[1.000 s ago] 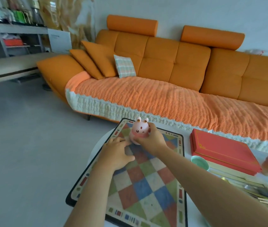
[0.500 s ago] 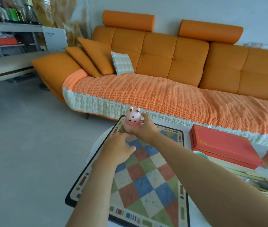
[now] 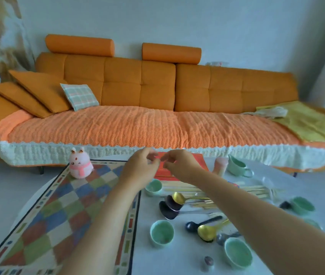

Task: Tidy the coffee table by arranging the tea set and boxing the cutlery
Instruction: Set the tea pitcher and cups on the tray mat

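My left hand (image 3: 140, 168) and my right hand (image 3: 179, 167) hover side by side over the red box (image 3: 197, 160), which they mostly hide. Their fingers are loosely curled and hold nothing. The pink rabbit figure (image 3: 80, 166) stands alone on the far corner of the chequered mat (image 3: 58, 215). Several green cups (image 3: 161, 233) sit on the white table, one (image 3: 153, 186) just below my left hand. Gold spoons (image 3: 207, 232), black spoons (image 3: 169, 212) and pale chopsticks (image 3: 187, 189) lie scattered under my right forearm.
A green pitcher (image 3: 237, 166) and a pink cup (image 3: 221, 165) stand behind the box to the right. A small dark object (image 3: 208, 262) lies near the table's front. The orange sofa (image 3: 137, 124) runs along the far side of the table.
My right hand has let go of the pink rabbit, which stays on the mat's corner. Both hands have moved right to above the red box, and the view has swung right.
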